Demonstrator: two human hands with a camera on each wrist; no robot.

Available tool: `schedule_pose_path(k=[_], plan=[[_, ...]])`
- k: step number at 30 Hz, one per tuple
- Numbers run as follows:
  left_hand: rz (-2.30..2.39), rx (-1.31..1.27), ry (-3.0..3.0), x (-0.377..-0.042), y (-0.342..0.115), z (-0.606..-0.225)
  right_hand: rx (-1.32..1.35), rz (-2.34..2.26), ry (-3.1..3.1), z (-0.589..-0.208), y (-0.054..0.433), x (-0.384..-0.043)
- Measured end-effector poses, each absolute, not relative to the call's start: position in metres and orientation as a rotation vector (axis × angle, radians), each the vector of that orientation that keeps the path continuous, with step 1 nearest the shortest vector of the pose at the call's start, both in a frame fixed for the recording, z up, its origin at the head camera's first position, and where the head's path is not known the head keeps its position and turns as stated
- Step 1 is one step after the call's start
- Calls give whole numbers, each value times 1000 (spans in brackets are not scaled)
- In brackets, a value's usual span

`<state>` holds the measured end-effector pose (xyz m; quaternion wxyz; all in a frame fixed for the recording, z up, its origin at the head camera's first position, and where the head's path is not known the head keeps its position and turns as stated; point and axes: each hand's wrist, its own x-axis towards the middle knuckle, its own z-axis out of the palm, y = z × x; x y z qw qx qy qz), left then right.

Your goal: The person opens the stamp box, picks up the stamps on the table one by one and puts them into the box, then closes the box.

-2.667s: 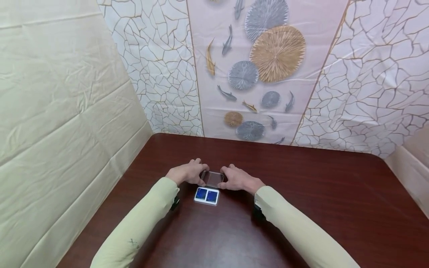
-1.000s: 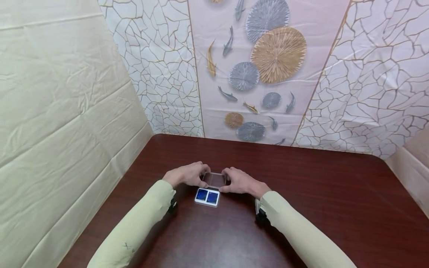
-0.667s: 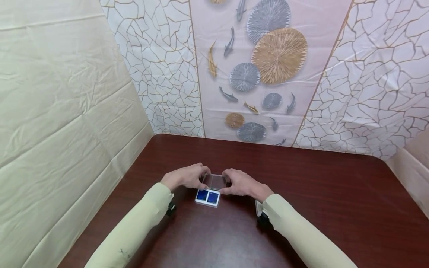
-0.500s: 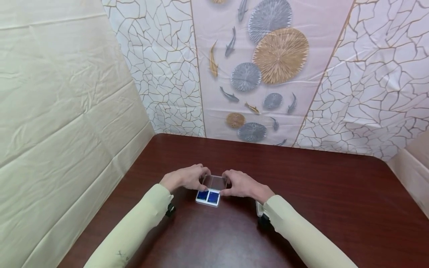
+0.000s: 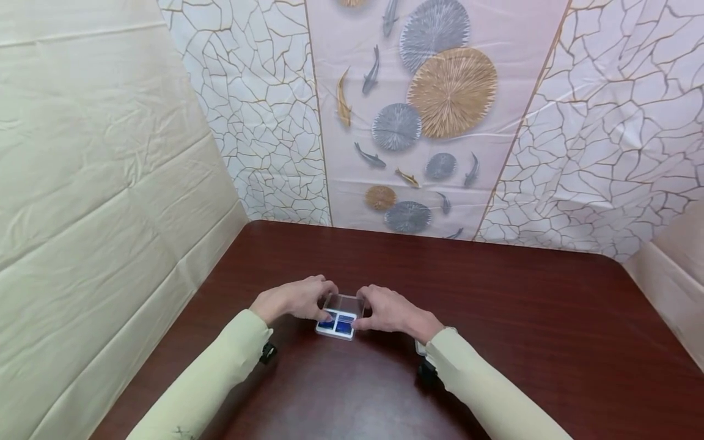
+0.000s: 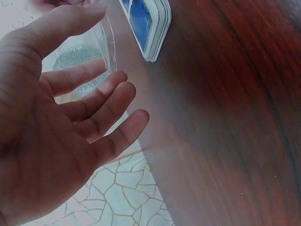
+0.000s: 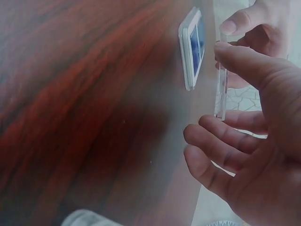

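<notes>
A clear rectangular plastic cover (image 5: 348,303) is held by its two ends between both hands. My left hand (image 5: 299,298) pinches the left end between thumb and forefinger, and its other fingers (image 6: 122,136) are spread loosely. At the opposite end my right hand (image 5: 393,311) grips the cover with the thumb on the near edge and fingers on the far one. Just below lies a flat white case (image 5: 343,335) with two dark blue panels, on the table. Both wrist views show a gap between the clear cover (image 7: 222,94) and the white case (image 7: 186,61).
The dark reddish-brown table (image 5: 495,330) spreads around the hands. Beside the right cuff, a pale-edged object (image 5: 420,348) is partly hidden by the sleeve. A patterned cloth (image 5: 418,122) hangs behind the table, and a beige cloth wall (image 5: 110,183) stands at the left.
Both hands have brought the clear cover from behind the white case toward me and raised it. In the head view it now overlaps the case's far part. The case stays on the table.
</notes>
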<state>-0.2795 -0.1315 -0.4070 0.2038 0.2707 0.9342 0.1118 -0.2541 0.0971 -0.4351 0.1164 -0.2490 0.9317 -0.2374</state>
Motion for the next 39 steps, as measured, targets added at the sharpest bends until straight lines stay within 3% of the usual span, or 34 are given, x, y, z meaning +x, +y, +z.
schedule_pose_path(k=[39], plan=[[288,767,2620,-260,-140,-415,-756,-621,2801,-442,85,-229]])
